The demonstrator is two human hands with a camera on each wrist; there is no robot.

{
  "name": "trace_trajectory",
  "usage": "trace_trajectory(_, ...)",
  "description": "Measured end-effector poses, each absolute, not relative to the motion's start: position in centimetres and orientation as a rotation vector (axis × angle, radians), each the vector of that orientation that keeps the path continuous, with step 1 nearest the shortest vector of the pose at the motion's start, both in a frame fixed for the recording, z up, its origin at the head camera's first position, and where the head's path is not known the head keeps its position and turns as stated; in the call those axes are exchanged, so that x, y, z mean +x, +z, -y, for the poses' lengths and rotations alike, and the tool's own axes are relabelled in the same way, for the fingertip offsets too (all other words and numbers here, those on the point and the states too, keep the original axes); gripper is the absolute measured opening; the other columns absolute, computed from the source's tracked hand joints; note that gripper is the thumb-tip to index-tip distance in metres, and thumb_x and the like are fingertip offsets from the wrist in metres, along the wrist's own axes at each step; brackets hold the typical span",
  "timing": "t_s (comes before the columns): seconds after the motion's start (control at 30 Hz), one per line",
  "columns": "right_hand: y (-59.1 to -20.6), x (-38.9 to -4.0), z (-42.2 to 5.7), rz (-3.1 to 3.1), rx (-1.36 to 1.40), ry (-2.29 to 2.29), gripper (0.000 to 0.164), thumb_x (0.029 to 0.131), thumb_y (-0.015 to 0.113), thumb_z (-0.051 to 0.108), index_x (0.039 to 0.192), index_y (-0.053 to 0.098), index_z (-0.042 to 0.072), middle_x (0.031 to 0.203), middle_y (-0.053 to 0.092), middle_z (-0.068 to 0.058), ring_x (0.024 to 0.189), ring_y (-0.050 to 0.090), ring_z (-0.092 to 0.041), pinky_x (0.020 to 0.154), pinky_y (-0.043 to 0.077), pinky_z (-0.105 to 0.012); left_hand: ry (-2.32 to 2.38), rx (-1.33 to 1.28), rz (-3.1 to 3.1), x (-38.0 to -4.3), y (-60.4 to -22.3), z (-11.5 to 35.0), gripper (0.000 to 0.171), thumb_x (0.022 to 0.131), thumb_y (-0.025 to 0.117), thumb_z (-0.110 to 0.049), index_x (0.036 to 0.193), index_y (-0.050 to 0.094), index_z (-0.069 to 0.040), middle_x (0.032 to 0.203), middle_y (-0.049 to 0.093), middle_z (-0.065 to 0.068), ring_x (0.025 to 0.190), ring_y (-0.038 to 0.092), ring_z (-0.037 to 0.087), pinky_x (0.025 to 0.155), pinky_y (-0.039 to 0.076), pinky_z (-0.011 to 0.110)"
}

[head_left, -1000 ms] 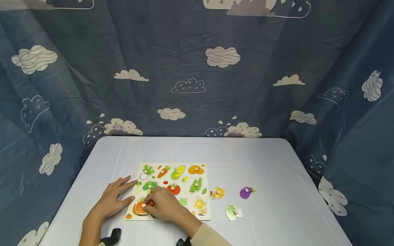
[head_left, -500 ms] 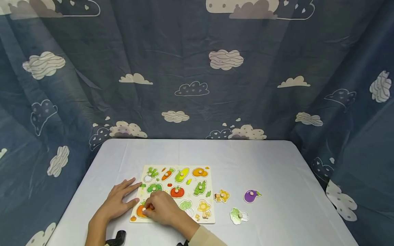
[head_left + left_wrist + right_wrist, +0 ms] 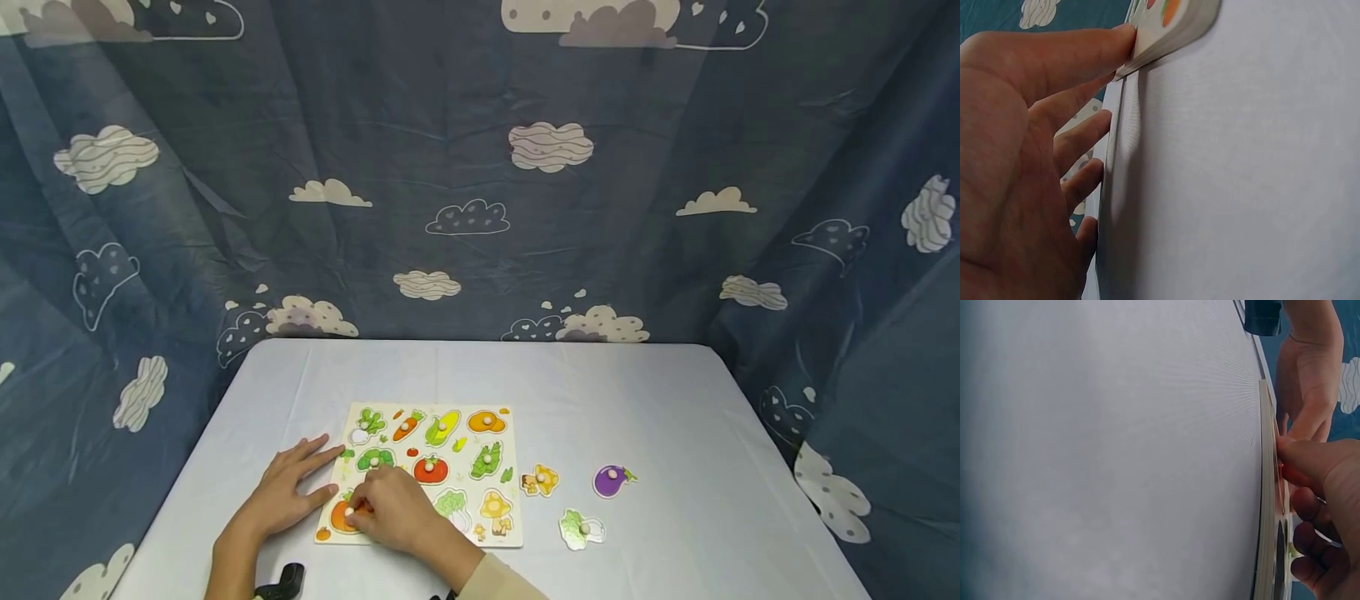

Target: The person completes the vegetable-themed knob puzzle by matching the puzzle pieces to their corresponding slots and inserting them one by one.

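A wooden knob puzzle board (image 3: 506, 435) with vegetable pictures lies on the white table. My right hand (image 3: 401, 510) pinches the small knob of the orange pumpkin puzzle piece (image 3: 340, 518), which lies over the pumpkin picture at the board's front left. Thumb and fingertips meet low over the board edge (image 3: 1266, 487) in the right wrist view. My left hand (image 3: 288, 483) has its fingers spread, with thumb and index finger touching the board's left edge. In the left wrist view, the thumb (image 3: 1079, 59) presses the board's side near its corner. My right hand covers part of the lower row.
Right of the board lie a yellow mushroom piece (image 3: 542, 480), a purple eggplant piece (image 3: 613, 481) and a green-and-white cabbage-like piece (image 3: 581, 529). Tomato (image 3: 431, 470), corn (image 3: 442, 427) and other knobbed pieces sit in the board. A dark cloud-patterned curtain (image 3: 465, 150) hangs behind the table.
The pumpkin piece has shifted from partly beside its picture to lying over it, my right hand still on its knob. The left hand stays at the board's edge. The head view has tilted slightly.
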State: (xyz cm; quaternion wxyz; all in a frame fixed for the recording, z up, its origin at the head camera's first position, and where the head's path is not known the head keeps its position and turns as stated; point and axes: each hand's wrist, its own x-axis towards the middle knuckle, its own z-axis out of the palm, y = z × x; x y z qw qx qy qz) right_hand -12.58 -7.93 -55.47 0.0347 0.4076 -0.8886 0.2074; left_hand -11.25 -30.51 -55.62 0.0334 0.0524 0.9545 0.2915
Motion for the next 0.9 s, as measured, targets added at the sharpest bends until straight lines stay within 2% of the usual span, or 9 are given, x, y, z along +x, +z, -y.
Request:
trace_trajectory(0.3, -55.6, -12.4, 7.4, 2.753, 1.307, 0.688, 0.015, 0.091, 0.079, 0.040, 0.095, 0.081, 0.025, 0.070, 0.054, 0.020, 0.067, 0.040, 0.006, 0.060, 0.030, -0.007, 0.881, 0.130, -2.911, -10.8, -55.7, 30.4, 0.061, 0.087, 0.077, -0.043, 0.143, 0.063, -0.027, 0.161, 0.045, 0.013, 0.151, 0.029, 0.049, 0.118, 0.018, 0.078)
trace_trajectory(0.53, -55.1, -12.9, 6.1, 2.761, 1.307, 0.908, 0.020, 0.094, 0.075, 0.040, 0.103, 0.079, 0.023, 0.070, 0.053, 0.019, 0.069, 0.042, 0.007, 0.060, 0.035, -0.006, 0.889, 0.170, -2.937, -11.0, -55.7, 30.5, 0.059, 0.088, 0.077, -0.042, 0.142, 0.064, -0.024, 0.160, 0.046, 0.016, 0.150, 0.029, 0.051, 0.120, 0.015, 0.076)
trace_trajectory(0.67, -54.7, -13.4, 4.9, 2.776, 1.257, 1.000, 0.021, 0.095, 0.075, 0.038, 0.104, 0.079, 0.019, 0.069, 0.054, 0.016, 0.066, 0.042, 0.006, 0.059, 0.037, -0.007, 0.873, 0.168, -2.935, -11.1, -55.6, 30.5, 0.060, 0.088, 0.076, -0.043, 0.143, 0.063, -0.025, 0.160, 0.045, 0.015, 0.150, 0.029, 0.051, 0.119, 0.017, 0.077)
trace_trajectory(0.9, -54.2, -14.2, 2.5, 2.739, 1.190, 0.985, 0.016, 0.092, 0.078, 0.035, 0.099, 0.079, 0.020, 0.075, 0.060, 0.013, 0.071, 0.043, 0.004, 0.063, 0.038, -0.008, 0.884, 0.141, -2.908, -11.2, -55.6, 30.3, 0.061, 0.087, 0.075, -0.044, 0.143, 0.063, -0.023, 0.161, 0.044, 0.017, 0.151, 0.027, 0.051, 0.122, 0.013, 0.075)
